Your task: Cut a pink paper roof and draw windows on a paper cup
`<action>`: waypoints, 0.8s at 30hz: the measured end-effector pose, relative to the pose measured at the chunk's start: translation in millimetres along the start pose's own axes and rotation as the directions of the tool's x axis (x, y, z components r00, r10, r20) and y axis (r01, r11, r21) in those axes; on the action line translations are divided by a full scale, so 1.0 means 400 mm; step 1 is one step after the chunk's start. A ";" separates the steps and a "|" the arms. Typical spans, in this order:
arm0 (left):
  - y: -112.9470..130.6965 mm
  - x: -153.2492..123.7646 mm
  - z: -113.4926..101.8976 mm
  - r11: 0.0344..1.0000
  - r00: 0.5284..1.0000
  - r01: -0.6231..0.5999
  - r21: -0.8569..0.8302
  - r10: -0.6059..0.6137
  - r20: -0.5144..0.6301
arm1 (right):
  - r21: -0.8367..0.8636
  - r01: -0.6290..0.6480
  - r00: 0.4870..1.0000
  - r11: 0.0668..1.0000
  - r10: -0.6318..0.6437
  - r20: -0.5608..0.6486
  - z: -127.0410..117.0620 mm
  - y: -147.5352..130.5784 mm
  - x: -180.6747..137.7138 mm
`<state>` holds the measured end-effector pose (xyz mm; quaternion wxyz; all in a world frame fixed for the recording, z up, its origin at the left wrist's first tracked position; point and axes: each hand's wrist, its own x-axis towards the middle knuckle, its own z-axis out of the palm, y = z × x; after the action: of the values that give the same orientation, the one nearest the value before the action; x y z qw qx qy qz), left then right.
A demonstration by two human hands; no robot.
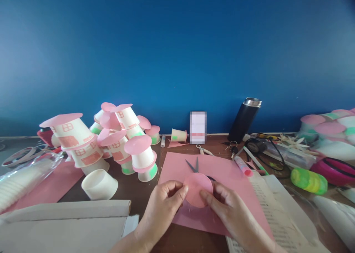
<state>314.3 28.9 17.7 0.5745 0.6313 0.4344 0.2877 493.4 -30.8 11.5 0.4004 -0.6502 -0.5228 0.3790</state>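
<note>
A pink paper disc [197,188] is held between both hands just above a pink paper sheet [222,171] on the brown table. My left hand [163,205] pinches the disc's left edge with curled fingers. My right hand [226,208] grips its right lower edge, thumb on top. Grey scissors [194,166] lie on the sheet right behind the disc, blades pointing away. Part of the scissors' handle is hidden by the disc and my right hand.
A pile of white paper cups with pink lids [111,142] stands at the left, one plain cup [98,184] lying near it. A black flask [244,120], a glue stick [242,166], cables, a green roll [309,181] and printed paper [274,208] crowd the right. Cardboard [63,223] lies front left.
</note>
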 end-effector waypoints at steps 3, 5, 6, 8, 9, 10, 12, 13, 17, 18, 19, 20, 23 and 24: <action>0.006 0.000 0.000 1.000 1.000 0.005 0.020 -0.005 -0.002 | -0.005 0.005 1.000 1.000 -0.005 -0.009 -0.001 0.002 -0.001; 0.008 0.000 0.000 1.000 1.000 0.002 0.030 -0.002 -0.004 | -0.007 0.007 1.000 1.000 -0.008 -0.007 -0.001 0.001 -0.002; 0.008 0.000 0.000 0.999 1.000 0.000 0.033 0.000 -0.004 | -0.009 0.010 1.000 1.000 -0.010 -0.008 0.000 0.000 -0.003; 0.007 0.000 0.000 0.999 1.000 -0.003 0.037 0.004 -0.005 | -0.024 0.011 1.000 1.000 -0.011 -0.010 0.000 -0.002 -0.004; 0.007 0.000 0.001 0.999 1.000 -0.004 0.039 0.004 -0.004 | -0.037 0.009 1.000 0.999 -0.009 -0.014 0.000 -0.004 -0.004; 0.007 -0.001 0.001 0.999 1.000 -0.003 0.042 0.003 -0.006 | -0.050 0.007 1.000 0.999 -0.008 -0.018 0.000 -0.005 -0.003; 0.009 -0.001 0.002 0.999 1.000 0.002 0.045 -0.002 -0.009 | -0.058 0.005 1.000 0.998 -0.007 -0.023 -0.001 -0.006 -0.001; 0.010 -0.001 0.002 0.999 1.000 0.005 0.045 -0.005 -0.011 | -0.052 0.006 1.000 0.999 -0.007 -0.021 -0.001 -0.006 0.000; 0.011 0.000 0.005 0.998 1.000 0.001 0.063 0.000 -0.021 | -0.019 0.021 1.000 1.000 -0.021 -0.013 -0.001 -0.003 0.001; 0.011 0.000 0.006 0.998 1.000 -0.001 0.069 0.002 -0.022 | -0.015 0.025 1.000 1.000 -0.025 -0.010 0.000 -0.002 0.001; 0.010 0.000 0.007 0.997 1.000 -0.001 0.072 0.002 -0.022 | -0.011 0.027 1.000 1.000 -0.027 -0.009 0.001 -0.002 0.000; 0.009 0.000 0.008 0.997 1.000 0.001 0.072 0.001 -0.025 | -0.006 0.025 1.000 1.000 -0.025 -0.009 0.003 -0.001 0.000; 0.005 0.002 0.009 0.997 0.999 0.006 0.075 -0.003 -0.046 | 0.021 0.009 1.000 1.000 -0.009 -0.010 0.006 -0.004 -0.002; 0.004 0.002 0.010 0.997 0.998 0.004 0.072 0.000 -0.055 | 0.036 0.009 1.000 0.999 -0.009 -0.010 0.005 -0.007 -0.003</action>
<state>318.6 27.8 18.5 0.5394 0.6431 0.4608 0.2883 490.2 -31.2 13.3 0.4162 -0.6423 -0.5168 0.3835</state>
